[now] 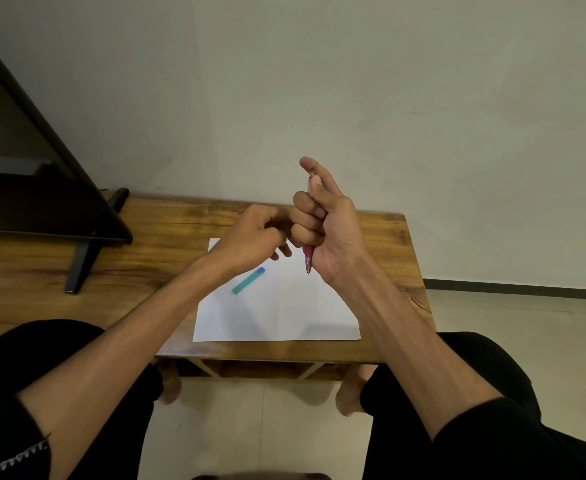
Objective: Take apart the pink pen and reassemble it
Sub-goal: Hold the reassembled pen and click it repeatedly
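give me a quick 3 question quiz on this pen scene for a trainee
1. True or false: the pink pen lies flat on the white paper.
2. Which hand grips the pink pen? A) left hand B) right hand C) both
3. Fill in: the teal pen part rests on the ____.

Key:
1. False; it is held up off the table, tip pointing down.
2. B; the left hand is curled shut beside it, and whether it holds anything cannot be told.
3. White paper, on the wooden table.
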